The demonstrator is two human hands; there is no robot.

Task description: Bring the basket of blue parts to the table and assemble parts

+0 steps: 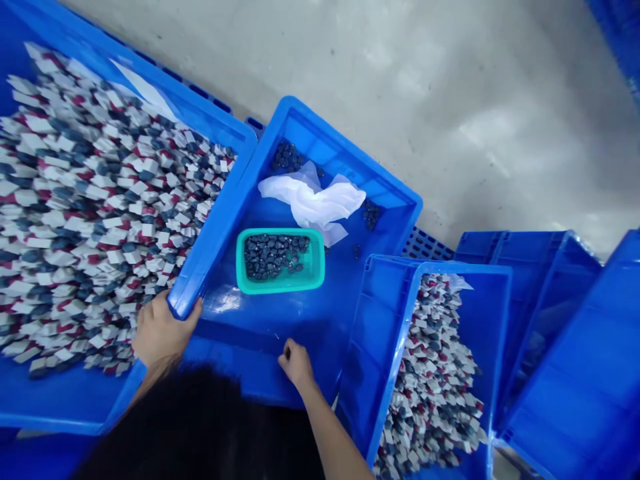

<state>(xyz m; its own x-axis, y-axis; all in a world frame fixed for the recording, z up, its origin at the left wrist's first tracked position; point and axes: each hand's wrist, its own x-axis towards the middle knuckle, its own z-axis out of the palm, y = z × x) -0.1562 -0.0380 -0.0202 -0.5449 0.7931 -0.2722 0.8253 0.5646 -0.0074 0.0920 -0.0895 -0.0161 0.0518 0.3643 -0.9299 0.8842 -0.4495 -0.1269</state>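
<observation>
My left hand grips the rim of the left blue crate, its thumb hooked over the edge. Curled closed, my right hand hovers over the near part of the middle blue crate; whatever its fingers hold, if anything, is hidden. Inside that middle crate a small green basket contains many dark, shiny, pebble-like pieces. Behind the basket lies a crumpled white sheet, with more dark pieces around it on the crate floor.
The left crate is heaped with small white, red and dark blue pieces. To the right, a tilted blue crate holds similar pieces. More blue crates stand at far right, and grey floor lies beyond.
</observation>
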